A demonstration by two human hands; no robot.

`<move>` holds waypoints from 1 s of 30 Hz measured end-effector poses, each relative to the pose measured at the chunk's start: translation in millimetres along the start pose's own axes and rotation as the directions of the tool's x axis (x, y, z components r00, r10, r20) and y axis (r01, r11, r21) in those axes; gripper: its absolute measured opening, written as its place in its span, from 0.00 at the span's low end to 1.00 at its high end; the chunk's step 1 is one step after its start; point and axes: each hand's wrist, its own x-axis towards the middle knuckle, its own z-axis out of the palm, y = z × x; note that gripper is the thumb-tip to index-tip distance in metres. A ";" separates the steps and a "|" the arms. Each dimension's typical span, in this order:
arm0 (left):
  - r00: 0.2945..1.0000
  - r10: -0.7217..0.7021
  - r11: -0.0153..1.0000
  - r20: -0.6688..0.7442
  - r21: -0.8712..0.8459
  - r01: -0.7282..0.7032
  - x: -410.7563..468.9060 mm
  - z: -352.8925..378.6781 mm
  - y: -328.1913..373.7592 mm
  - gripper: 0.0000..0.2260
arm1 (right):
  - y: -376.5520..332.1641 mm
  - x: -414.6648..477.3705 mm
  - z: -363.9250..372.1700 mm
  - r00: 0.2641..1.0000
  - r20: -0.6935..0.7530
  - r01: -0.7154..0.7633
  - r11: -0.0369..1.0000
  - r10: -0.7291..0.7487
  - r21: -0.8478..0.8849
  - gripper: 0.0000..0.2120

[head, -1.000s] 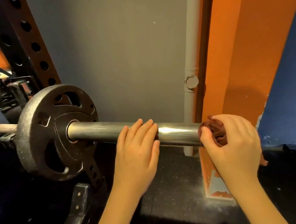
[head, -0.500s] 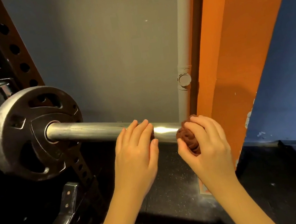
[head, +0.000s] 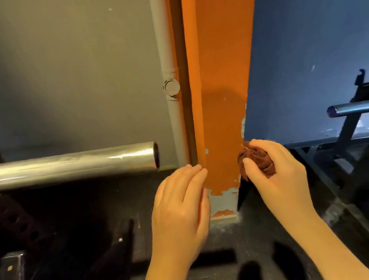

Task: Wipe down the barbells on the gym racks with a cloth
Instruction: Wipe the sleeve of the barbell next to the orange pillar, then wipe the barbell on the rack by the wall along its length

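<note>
The left hand [head: 178, 203] hung slack, empty; the right hand [head: 277, 174] clutched the bunched brown cloth [head: 257, 160]. Both were clear of the barbell sleeve [head: 63, 168] leftward; another bar [head: 363, 106], rightward, probably awaited wiping.

Barbell [head: 63, 168]: bare silver-grey steel with bright glare streaks. Cloth [head: 257, 162]: dark reddish-brown. Pillar [head: 218, 86]: orange, chipped low down to pale blue-grey patches. Grey wall [head: 61, 74]: flat, unpatterned. Pipe [head: 164, 47]: same grey. Blue wall [head: 318, 35]: deep blue. Second bar [head: 365, 106]: bluish steel. Floor [head: 240, 234]: black, pale speckles.
</note>
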 end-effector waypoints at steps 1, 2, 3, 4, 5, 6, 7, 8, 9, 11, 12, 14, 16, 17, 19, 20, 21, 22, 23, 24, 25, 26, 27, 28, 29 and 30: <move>0.998 0.003 0.999 0.063 -0.036 0.000 2.1 10.4 3.9 0.17 | 4.9 -1.9 -8.7 1.000 -0.008 -0.028 0.999 0.028 -0.015 0.15; 0.992 0.001 0.997 0.123 -0.075 0.008 4.9 21.0 7.3 0.16 | 9.4 -4.7 -17.1 0.999 -0.019 -0.050 0.998 0.050 -0.025 0.14; 0.985 0.001 0.993 0.173 -0.116 0.019 7.7 31.7 10.5 0.16 | 13.8 -8.4 -25.6 0.997 -0.027 -0.073 0.997 0.072 -0.031 0.13; 0.976 0.012 0.988 0.215 -0.156 0.022 10.7 42.4 13.0 0.16 | 18.0 -12.7 -33.9 0.994 -0.038 -0.102 0.994 0.100 -0.039 0.13; 0.967 0.033 0.982 0.253 -0.188 0.016 14.1 51.1 14.5 0.16 | 21.3 -17.1 -41.8 0.989 -0.054 -0.140 0.989 0.138 -0.048 0.13; 0.956 0.060 0.977 0.288 -0.215 0.003 17.5 59.9 16.1 0.17 | 25.5 -21.5 -49.6 0.979 -0.078 -0.192 0.980 0.188 -0.056 0.12; 0.942 0.086 0.970 0.324 -0.241 -0.006 21.1 68.4 18.2 0.17 | 28.8 -25.1 -58.0 0.965 -0.106 -0.249 0.967 0.242 -0.057 0.12; 0.929 0.106 0.963 0.354 -0.269 -0.008 25.0 76.8 21.4 0.18 | 33.1 -27.6 -66.7 0.948 -0.132 -0.300 0.953 0.291 -0.054 0.11; 0.917 0.118 0.955 0.381 -0.297 0.001 28.5 85.3 25.2 0.19 | 37.7 -28.7 -75.2 0.931 -0.154 -0.341 0.939 0.330 -0.051 0.10; 0.888 0.130 0.932 0.441 -0.360 0.043 36.0 101.3 37.0 0.19 | 48.2 -28.1 -93.7 0.899 -0.193 -0.410 0.911 0.393 -0.053 0.09; 0.873 0.136 0.919 0.469 -0.390 0.066 39.2 109.0 43.3 0.18 | 53.2 -27.4 -102.4 0.883 -0.207 -0.440 0.897 0.422 -0.047 0.09; 0.840 0.165 0.903 0.516 -0.421 0.081 42.6 127.5 55.0 0.15 | 64.7 -27.0 -119.2 0.859 -0.232 -0.477 0.878 0.457 -0.038 0.08; 0.818 0.183 0.898 0.545 -0.431 0.086 44.7 148.9 66.1 0.16 | 76.4 -23.7 -134.8 0.852 -0.249 -0.486 0.872 0.461 -0.049 0.08; 0.808 0.184 0.894 0.559 -0.436 0.098 45.9 160.3 73.0 0.16 | 81.9 -21.2 -143.5 0.851 -0.252 -0.488 0.871 0.460 -0.056 0.07; 0.787 0.197 0.888 0.585 -0.447 0.110 50.8 183.1 89.5 0.16 | 95.5 -14.6 -163.9 0.844 -0.256 -0.500 0.865 0.472 -0.054 0.07; 0.777 0.207 0.887 0.595 -0.450 0.108 54.8 194.9 98.8 0.16 | 103.5 -10.4 -175.2 0.840 -0.254 -0.507 0.861 0.480 -0.051 0.07; 0.769 0.210 0.888 0.604 -0.446 0.108 60.3 207.3 109.5 0.16 | 113.2 -4.8 -188.1 0.837 -0.253 -0.513 0.857 0.485 -0.054 0.08; 0.765 0.204 0.892 0.611 -0.438 0.113 67.4 220.5 121.1 0.17 | 123.8 1.7 -201.6 0.838 -0.255 -0.510 0.858 0.482 -0.056 0.09; 0.767 0.192 0.896 0.612 -0.429 0.118 75.4 234.9 133.7 0.17 | 136.2 9.4 -216.0 0.843 -0.260 -0.501 0.864 0.471 -0.057 0.10; 0.775 0.179 0.899 0.606 -0.421 0.121 84.3 250.0 147.6 0.17 | 150.3 17.8 -230.7 0.847 -0.262 -0.493 0.868 0.463 -0.061 0.11; 0.782 0.164 0.901 0.601 -0.413 0.129 93.3 265.3 162.2 0.17 | 163.9 27.0 -245.2 0.854 -0.256 -0.484 0.873 0.453 -0.070 0.11; 0.787 0.148 0.903 0.598 -0.407 0.139 102.3 279.0 176.9 0.17 | 178.7 35.3 -258.9 0.860 -0.247 -0.478 0.875 0.447 -0.080 0.12; 0.790 0.139 0.904 0.598 -0.403 0.146 111.2 292.2 191.4 0.17 | 193.4 43.0 -272.7 0.865 -0.238 -0.473 0.877 0.443 -0.088 0.12; 0.789 0.136 0.905 0.600 -0.399 0.147 119.8 304.2 204.6 0.17 | 208.3 50.4 -285.3 0.867 -0.234 -0.471 0.877 0.441 -0.094 0.11; 0.785 0.135 0.908 0.604 -0.393 0.146 128.0 315.0 216.3 0.17 | 222.5 57.8 -296.9 0.867 -0.230 -0.472 0.877 0.442 -0.094 0.10; 0.782 0.135 0.911 0.609 -0.387 0.144 135.9 325.0 226.6 0.17 | 236.7 65.2 -307.1 0.865 -0.224 -0.476 0.875 0.449 -0.086 0.09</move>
